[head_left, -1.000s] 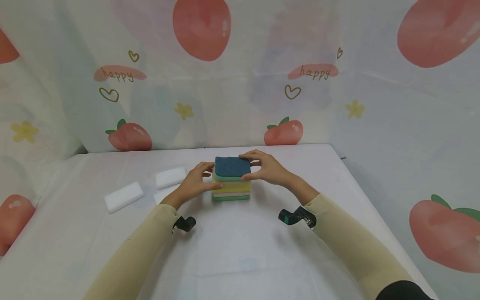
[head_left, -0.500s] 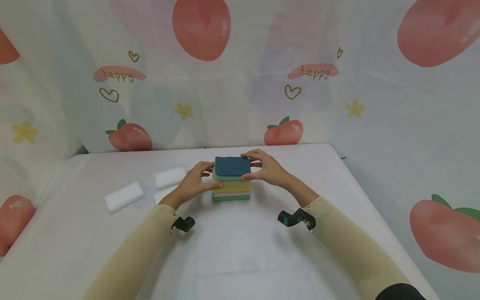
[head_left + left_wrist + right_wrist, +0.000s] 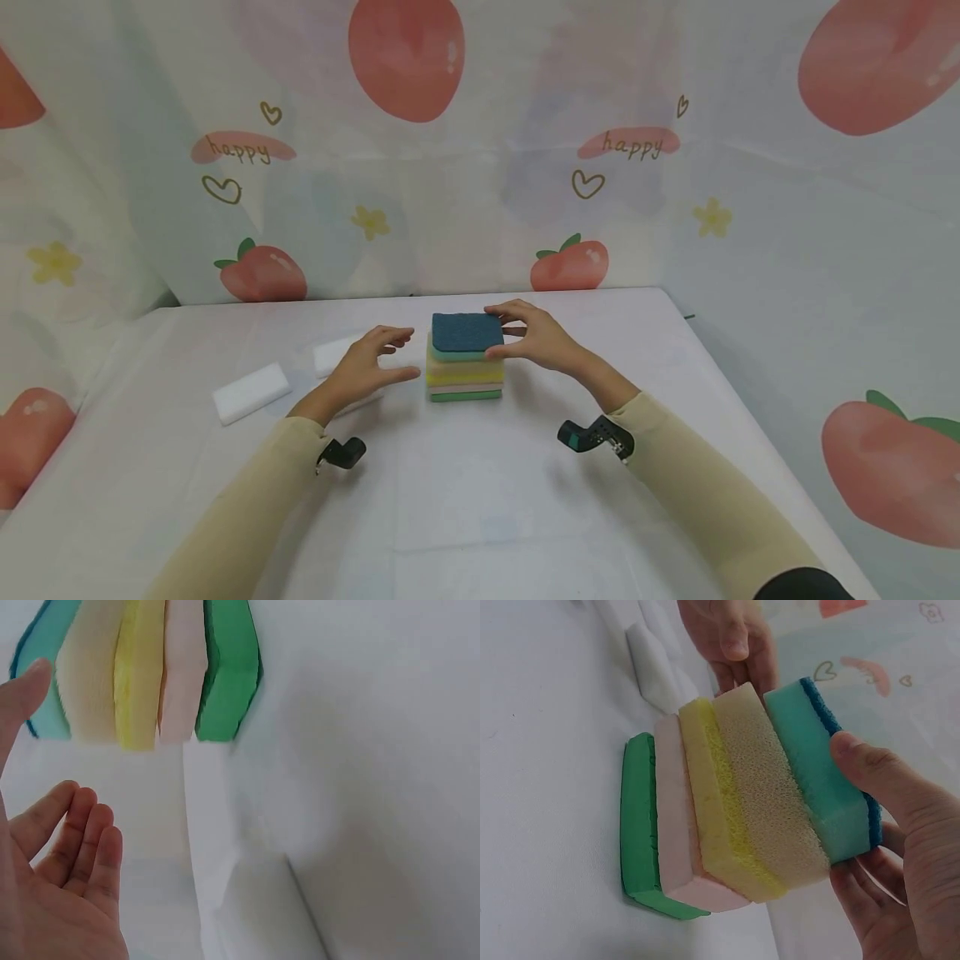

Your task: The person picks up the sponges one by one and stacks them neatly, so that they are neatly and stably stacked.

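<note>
A stack of sponges stands on the white table: green (image 3: 638, 825) at the bottom, then pink (image 3: 676, 817), yellow (image 3: 720, 802) and beige (image 3: 769, 787). On top lies a teal sponge (image 3: 814, 769) with a dark blue scouring face (image 3: 468, 332). My right hand (image 3: 536, 337) pinches this top sponge at its right end, thumb on the near edge and fingers behind. To the left of the stack, my left hand (image 3: 363, 362) hovers apart from it with fingers extended and holds nothing.
White blocks (image 3: 251, 393) lie on the table to the left, one partly hidden behind my left hand. A fruit-printed cloth (image 3: 465, 208) hangs beyond the table's back edge. The white tabletop (image 3: 480, 500) stretches toward me in front of the stack.
My left hand has let go of the stack's left side and drawn back to the left. The right hand and the stacked sponges keep their places.
</note>
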Available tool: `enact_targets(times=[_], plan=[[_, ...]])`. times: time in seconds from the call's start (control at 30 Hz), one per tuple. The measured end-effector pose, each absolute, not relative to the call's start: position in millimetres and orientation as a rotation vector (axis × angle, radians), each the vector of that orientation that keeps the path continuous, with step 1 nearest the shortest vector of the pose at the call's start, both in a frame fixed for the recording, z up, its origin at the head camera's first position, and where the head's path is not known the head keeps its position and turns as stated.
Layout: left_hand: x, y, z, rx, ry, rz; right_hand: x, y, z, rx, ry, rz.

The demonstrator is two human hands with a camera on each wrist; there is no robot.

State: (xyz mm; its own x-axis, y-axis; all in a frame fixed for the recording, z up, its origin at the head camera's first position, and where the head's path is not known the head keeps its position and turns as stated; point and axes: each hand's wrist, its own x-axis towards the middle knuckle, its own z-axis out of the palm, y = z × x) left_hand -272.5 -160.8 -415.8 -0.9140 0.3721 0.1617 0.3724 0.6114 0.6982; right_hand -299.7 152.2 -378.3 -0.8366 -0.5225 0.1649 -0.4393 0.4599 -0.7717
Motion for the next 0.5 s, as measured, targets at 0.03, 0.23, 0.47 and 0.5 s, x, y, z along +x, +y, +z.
enact_targets(times=[0.03, 0.23, 0.47, 0.5], plan=[[-272, -166, -416, -0.644, -2.820, -1.217, -300, 152, -378, -0.858, 2.599, -1.337], [-260, -196, -417, -0.613, -2.809, -1.228, -285, 145, -363, -0.843, 2.606, -1.329], [-245, -231, -425, -0.510, -2.842, -1.140, -267, 141, -343, -0.835, 2.620, -1.320], [-243, -236, -426, -0.497, -2.849, -1.117, -267, 141, -343, -0.835, 2.620, -1.324]])
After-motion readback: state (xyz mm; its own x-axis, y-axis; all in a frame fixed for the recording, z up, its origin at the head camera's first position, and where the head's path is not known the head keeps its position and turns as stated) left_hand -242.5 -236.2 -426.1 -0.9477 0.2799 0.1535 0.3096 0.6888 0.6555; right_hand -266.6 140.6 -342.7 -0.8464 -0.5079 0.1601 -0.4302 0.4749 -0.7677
